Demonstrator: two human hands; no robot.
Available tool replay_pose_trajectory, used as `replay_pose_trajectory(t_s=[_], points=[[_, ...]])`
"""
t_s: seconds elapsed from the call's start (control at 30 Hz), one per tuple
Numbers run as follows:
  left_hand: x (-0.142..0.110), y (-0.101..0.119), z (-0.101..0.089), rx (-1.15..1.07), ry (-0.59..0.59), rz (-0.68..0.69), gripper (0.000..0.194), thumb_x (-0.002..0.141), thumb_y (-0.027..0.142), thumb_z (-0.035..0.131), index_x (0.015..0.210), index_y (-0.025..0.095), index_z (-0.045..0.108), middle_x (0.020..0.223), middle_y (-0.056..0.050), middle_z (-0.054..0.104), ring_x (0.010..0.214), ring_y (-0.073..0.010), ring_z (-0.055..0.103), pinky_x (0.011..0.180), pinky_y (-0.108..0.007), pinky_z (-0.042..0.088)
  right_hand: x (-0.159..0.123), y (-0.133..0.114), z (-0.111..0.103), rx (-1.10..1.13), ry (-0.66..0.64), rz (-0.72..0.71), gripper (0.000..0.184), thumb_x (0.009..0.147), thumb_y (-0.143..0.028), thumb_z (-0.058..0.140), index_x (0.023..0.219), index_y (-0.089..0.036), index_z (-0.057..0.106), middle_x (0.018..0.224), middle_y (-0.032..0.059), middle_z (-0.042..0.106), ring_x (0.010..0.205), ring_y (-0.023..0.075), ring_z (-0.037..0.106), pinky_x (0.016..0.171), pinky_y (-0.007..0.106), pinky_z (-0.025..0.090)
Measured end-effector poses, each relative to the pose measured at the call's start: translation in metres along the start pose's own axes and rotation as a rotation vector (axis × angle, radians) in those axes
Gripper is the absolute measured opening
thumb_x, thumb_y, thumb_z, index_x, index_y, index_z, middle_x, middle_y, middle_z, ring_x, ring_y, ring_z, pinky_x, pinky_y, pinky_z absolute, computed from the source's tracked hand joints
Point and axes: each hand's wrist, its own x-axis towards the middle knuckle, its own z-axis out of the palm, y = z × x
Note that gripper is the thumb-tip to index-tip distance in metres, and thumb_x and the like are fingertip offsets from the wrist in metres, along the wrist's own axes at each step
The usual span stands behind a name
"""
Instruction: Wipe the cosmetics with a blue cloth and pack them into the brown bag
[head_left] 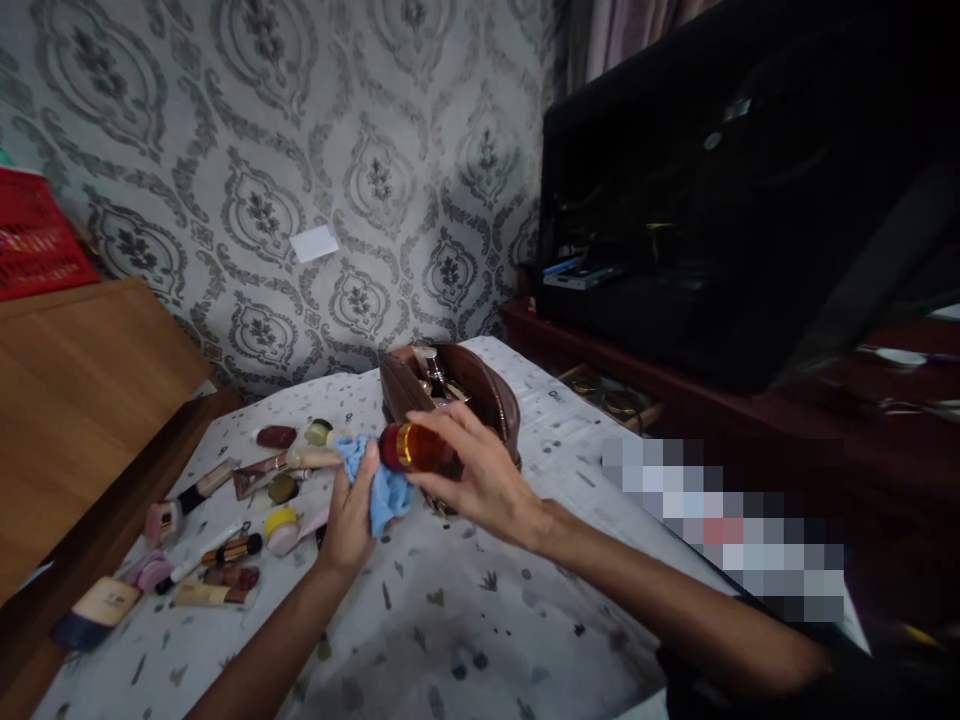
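My right hand [476, 470] is closed round a dark red and amber bottle [420, 448] with a gold band, held sideways. In my left hand [351, 515] is a crumpled blue cloth [388, 498], which touches the bottle's dark red end. Just behind my hands stands an unzipped brown cosmetic bag [499, 405] with several small items inside. To the left of my left hand lie loose cosmetics, among them a yellow-lidded jar [281, 530], a dark red bottle [275, 437] and a beige bottle with a dark cap [101, 608].
A white patterned sheet [450, 620] covers the surface below. Along the left side runs a wooden board [97, 390], with a red basket [41, 235] above it. Patterned wallpaper [322, 150] rises behind. At right are a large black screen [697, 220] and an open drawer [615, 398].
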Motion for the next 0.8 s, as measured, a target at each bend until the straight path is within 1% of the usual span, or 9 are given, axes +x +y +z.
replay_pose_trajectory(t_s=[0.07,0.1,0.2,0.3,0.4,0.5,0.63,0.7,0.8], points=[[0.003,0.003,0.01,0.036,-0.042,0.043,0.039,0.088,0.056,0.054,0.098,0.019,0.062,0.074,-0.001,0.066,0.07,-0.0151,0.064,0.066,-0.025,0.054,0.009,0.008,-0.013,0.032,0.016,0.103,0.05,0.083,-0.035,0.072,0.127,-0.019,0.055,0.108,0.0087,0.056,0.099,0.0217,0.058,0.085,0.036,0.054],[0.004,0.006,0.013,0.092,-0.076,0.1,0.035,0.089,0.051,0.054,0.099,0.018,0.062,0.076,-0.001,0.066,0.07,-0.0146,0.063,0.067,-0.025,0.053,0.013,0.013,-0.019,0.046,0.025,0.166,0.05,0.081,-0.034,0.073,0.126,-0.019,0.057,0.106,0.0082,0.057,0.096,0.0214,0.059,0.082,0.035,0.054],[0.003,0.015,0.017,0.372,-0.241,0.355,0.028,0.089,0.03,0.05,0.113,0.019,0.06,0.103,-0.005,0.068,0.093,-0.0177,0.064,0.087,-0.029,0.051,0.024,0.027,-0.032,0.029,0.045,0.297,0.051,0.078,-0.033,0.075,0.123,-0.018,0.059,0.102,0.0072,0.059,0.091,0.0211,0.061,0.076,0.034,0.054],[-0.001,0.018,0.018,0.715,-0.419,0.528,0.055,0.08,0.013,0.048,0.135,0.02,0.049,0.125,-0.008,0.063,0.113,-0.0225,0.059,0.099,-0.035,0.045,0.034,0.035,-0.042,-0.128,0.019,0.306,0.051,0.077,-0.03,0.074,0.124,-0.018,0.058,0.102,0.0064,0.059,0.089,0.0202,0.06,0.081,0.034,0.052],[-0.005,0.016,0.025,1.107,-0.519,0.476,0.072,0.077,0.009,0.047,0.146,0.025,0.037,0.122,-0.008,0.063,0.107,-0.0249,0.063,0.091,-0.038,0.05,0.045,0.037,-0.049,-0.334,-0.104,0.292,0.05,0.079,-0.026,0.072,0.126,-0.017,0.057,0.107,0.008,0.057,0.093,0.0202,0.06,0.086,0.033,0.05],[-0.007,0.013,0.033,1.38,-0.547,0.404,0.073,0.08,0.01,0.048,0.149,0.029,0.032,0.115,-0.007,0.064,0.095,-0.0249,0.066,0.077,-0.035,0.052,0.056,0.038,-0.051,-0.518,-0.361,0.306,0.045,0.08,-0.02,0.071,0.123,-0.013,0.059,0.111,0.0114,0.057,0.098,0.0217,0.061,0.087,0.031,0.049],[-0.007,0.01,0.037,1.494,-0.54,0.408,0.077,0.079,0.011,0.053,0.15,0.031,0.029,0.117,-0.006,0.062,0.097,-0.025,0.066,0.074,-0.033,0.052,0.07,0.043,-0.044,-0.684,-0.743,0.305,0.032,0.077,-0.017,0.07,0.109,-0.011,0.066,0.11,0.0143,0.062,0.099,0.0254,0.064,0.082,0.029,0.049],[-0.007,0.009,0.038,1.506,-0.545,0.389,0.079,0.078,0.012,0.055,0.15,0.031,0.029,0.118,-0.005,0.062,0.099,-0.0248,0.066,0.075,-0.032,0.051,0.075,0.048,-0.038,-0.705,-0.838,0.281,0.03,0.077,-0.016,0.067,0.106,-0.012,0.067,0.111,0.015,0.065,0.101,0.0272,0.065,0.081,0.029,0.05],[-0.007,0.006,0.037,1.502,-0.541,0.367,0.079,0.077,0.011,0.055,0.15,0.031,0.03,0.118,-0.005,0.061,0.1,-0.0238,0.065,0.076,-0.031,0.051,0.08,0.053,-0.029,-0.735,-0.887,0.255,0.03,0.082,-0.016,0.061,0.111,-0.015,0.066,0.116,0.0146,0.066,0.106,0.0294,0.065,0.082,0.032,0.052]])
